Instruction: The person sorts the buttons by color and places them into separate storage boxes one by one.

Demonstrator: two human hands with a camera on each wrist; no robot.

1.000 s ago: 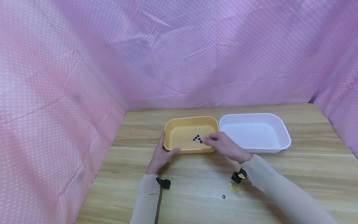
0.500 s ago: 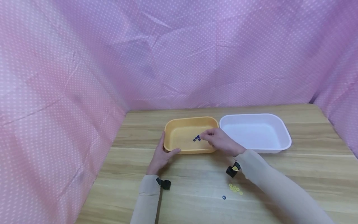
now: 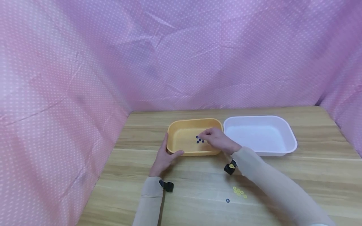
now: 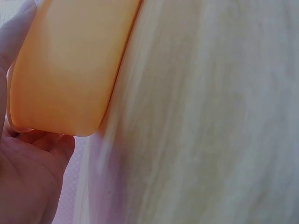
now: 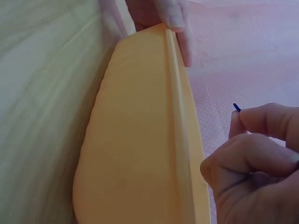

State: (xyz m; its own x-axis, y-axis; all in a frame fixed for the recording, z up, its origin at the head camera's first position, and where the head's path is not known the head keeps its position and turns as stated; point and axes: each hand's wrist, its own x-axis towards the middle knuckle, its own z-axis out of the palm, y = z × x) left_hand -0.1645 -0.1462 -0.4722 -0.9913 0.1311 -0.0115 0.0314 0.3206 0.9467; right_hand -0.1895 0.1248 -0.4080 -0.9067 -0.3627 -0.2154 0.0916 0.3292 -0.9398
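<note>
An orange-yellow plastic tub (image 3: 181,147) stands on the table with several small dark blue rings (image 3: 199,140) on its floor. My left hand (image 3: 164,158) grips its left front corner, thumb over the front rim and fingers along the left side. Over the tub's right half is my right hand (image 3: 217,139). Its thumb and a finger pinch one small dark blue ring (image 5: 237,107), seen nearly edge-on in the right wrist view. In the left wrist view, the tub's outer wall (image 4: 70,70) fills the upper left, beside the left hand's palm.
A white tub (image 3: 260,135) stands at the orange-yellow tub's right. Nearer the front lie a cluster of several small yellow rings (image 3: 238,191) and a single dark blue ring (image 3: 227,200) on the wooden table (image 3: 192,188). Pink dotted cloth (image 3: 181,56) hangs behind and at the sides.
My right hand has moved left and slightly farther back over the tub, carrying the pinched ring past the others. The left hand keeps its hold on the corner.
</note>
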